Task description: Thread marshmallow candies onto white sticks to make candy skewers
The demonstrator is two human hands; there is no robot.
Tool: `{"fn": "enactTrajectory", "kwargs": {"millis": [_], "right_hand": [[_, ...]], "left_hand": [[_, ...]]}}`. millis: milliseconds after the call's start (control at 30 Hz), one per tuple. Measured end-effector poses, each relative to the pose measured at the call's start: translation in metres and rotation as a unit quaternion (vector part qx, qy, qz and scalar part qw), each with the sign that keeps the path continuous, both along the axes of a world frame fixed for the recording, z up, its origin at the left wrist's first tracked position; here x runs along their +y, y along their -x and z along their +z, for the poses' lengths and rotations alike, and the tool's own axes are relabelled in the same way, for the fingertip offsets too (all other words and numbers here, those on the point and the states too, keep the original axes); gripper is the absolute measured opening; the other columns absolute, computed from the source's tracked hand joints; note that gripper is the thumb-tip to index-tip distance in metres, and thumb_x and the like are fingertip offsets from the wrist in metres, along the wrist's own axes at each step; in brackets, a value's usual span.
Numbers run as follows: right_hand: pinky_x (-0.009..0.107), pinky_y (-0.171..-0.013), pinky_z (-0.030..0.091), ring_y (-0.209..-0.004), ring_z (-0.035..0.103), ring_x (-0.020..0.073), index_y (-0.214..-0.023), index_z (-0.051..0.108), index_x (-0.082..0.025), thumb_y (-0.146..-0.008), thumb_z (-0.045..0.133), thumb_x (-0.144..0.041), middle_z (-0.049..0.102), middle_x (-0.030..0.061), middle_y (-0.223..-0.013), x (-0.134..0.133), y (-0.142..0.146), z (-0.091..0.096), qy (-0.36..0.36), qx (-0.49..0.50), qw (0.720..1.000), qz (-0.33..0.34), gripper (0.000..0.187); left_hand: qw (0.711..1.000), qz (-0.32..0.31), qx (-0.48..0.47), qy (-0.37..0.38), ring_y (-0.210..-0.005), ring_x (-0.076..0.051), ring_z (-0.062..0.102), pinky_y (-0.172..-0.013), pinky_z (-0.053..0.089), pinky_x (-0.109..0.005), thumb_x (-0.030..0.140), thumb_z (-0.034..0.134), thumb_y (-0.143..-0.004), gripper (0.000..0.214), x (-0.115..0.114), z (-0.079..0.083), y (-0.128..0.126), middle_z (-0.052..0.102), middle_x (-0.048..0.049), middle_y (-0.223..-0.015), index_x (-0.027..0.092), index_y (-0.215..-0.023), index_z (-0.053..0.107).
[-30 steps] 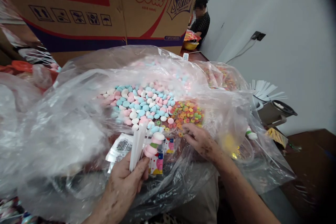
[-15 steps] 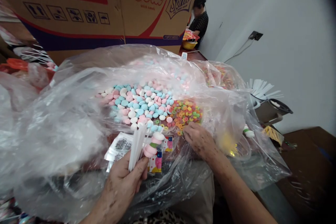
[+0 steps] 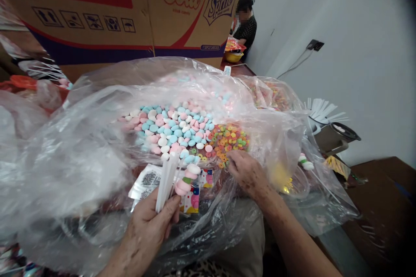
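Observation:
My left hand point(image 3: 156, 214) is closed round a bundle of white lollipop sticks point(image 3: 167, 181). It also holds a candy skewer point(image 3: 183, 184) with pink and white marshmallow-like pieces and a green ring between them. At the near edge of a pile of small coloured gummy rings point(image 3: 231, 135), my right hand point(image 3: 245, 171) has its fingers bent and drawn together; what they pinch, if anything, is hidden. Left of the rings lies a heap of pink, blue and white candies point(image 3: 177, 127). Printed packets point(image 3: 191, 199) lie under and behind my left hand.
Clear plastic bags point(image 3: 81, 151) surround the candies. A large cardboard box point(image 3: 107, 21) stands behind. On the right are a grey jug point(image 3: 334, 138), more white sticks point(image 3: 325, 110) and another candy skewer point(image 3: 305, 162). A person point(image 3: 247, 24) is at the far end.
My left hand has shifted slightly left and down with the sticks and candy skewer. My right hand stays at the gummy rings, its fingers moved only slightly.

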State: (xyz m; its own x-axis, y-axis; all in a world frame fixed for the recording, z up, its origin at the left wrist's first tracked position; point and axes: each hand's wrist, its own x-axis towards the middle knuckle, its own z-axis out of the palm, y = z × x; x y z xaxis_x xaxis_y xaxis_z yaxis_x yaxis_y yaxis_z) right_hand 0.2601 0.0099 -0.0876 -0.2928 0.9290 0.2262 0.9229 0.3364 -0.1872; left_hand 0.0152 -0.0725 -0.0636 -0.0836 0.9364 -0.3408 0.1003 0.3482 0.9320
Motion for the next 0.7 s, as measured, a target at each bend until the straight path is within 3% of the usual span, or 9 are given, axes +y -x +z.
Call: {"fn": "enactTrajectory", "kwargs": {"millis": [133,267,367,467,700], "right_hand": [[0.028,-0.078,0.043,-0.085,0.058,0.0182,-0.096,0.066,-0.019,-0.089,0.046,-0.007,0.063,0.0056,-0.092,-0.003,-0.003,0.002,0.057,-0.019,0.997,0.051,0.024],[0.027,-0.072,0.042,-0.080,0.057,0.0171,-0.084,0.066,-0.018,-0.089,0.049,-0.010,0.060,0.0047,-0.087,-0.006,-0.010,0.008,0.099,-0.031,0.994,0.022,0.020],[0.026,-0.075,0.042,-0.082,0.059,0.0160,-0.091,0.067,-0.019,-0.090,0.049,-0.009,0.062,0.0034,-0.089,-0.004,-0.009,0.011,0.094,0.048,0.994,0.010,0.020],[0.025,-0.079,0.043,-0.085,0.060,0.0149,-0.093,0.067,-0.019,-0.090,0.049,-0.008,0.064,0.0024,-0.091,0.002,-0.002,0.010,0.109,0.117,0.987,0.034,0.021],[0.028,-0.079,0.041,-0.085,0.057,0.0174,-0.087,0.068,-0.019,-0.090,0.050,-0.012,0.063,0.0038,-0.088,0.009,0.003,0.002,0.159,0.073,0.984,0.027,0.020]], "left_hand": [[1.000,0.026,0.000,-0.004,-0.034,-0.008,0.038,-0.035,0.027,-0.018,0.052,0.067,-0.073,0.039,-0.002,0.004,-0.003,0.048,0.0064,-0.042,0.020,-0.055,0.055],[1.000,0.022,0.000,0.000,-0.034,-0.007,0.038,-0.035,0.026,-0.018,0.051,0.068,-0.072,0.042,-0.002,0.004,-0.004,0.047,0.0062,-0.041,0.019,-0.050,0.052],[0.999,0.033,0.000,-0.005,-0.034,-0.007,0.038,-0.035,0.025,-0.017,0.049,0.068,-0.072,0.038,-0.001,0.002,-0.004,0.051,0.0057,-0.044,0.019,-0.052,0.054],[1.000,0.005,-0.005,-0.007,-0.033,-0.007,0.040,-0.034,0.026,-0.017,0.047,0.068,-0.071,0.037,0.000,0.001,-0.004,0.053,0.0048,-0.044,0.019,-0.051,0.055],[1.000,-0.002,-0.005,-0.008,-0.033,-0.007,0.039,-0.035,0.028,-0.017,0.049,0.068,-0.073,0.042,0.000,0.000,-0.002,0.046,0.0064,-0.041,0.018,-0.048,0.055]]}}
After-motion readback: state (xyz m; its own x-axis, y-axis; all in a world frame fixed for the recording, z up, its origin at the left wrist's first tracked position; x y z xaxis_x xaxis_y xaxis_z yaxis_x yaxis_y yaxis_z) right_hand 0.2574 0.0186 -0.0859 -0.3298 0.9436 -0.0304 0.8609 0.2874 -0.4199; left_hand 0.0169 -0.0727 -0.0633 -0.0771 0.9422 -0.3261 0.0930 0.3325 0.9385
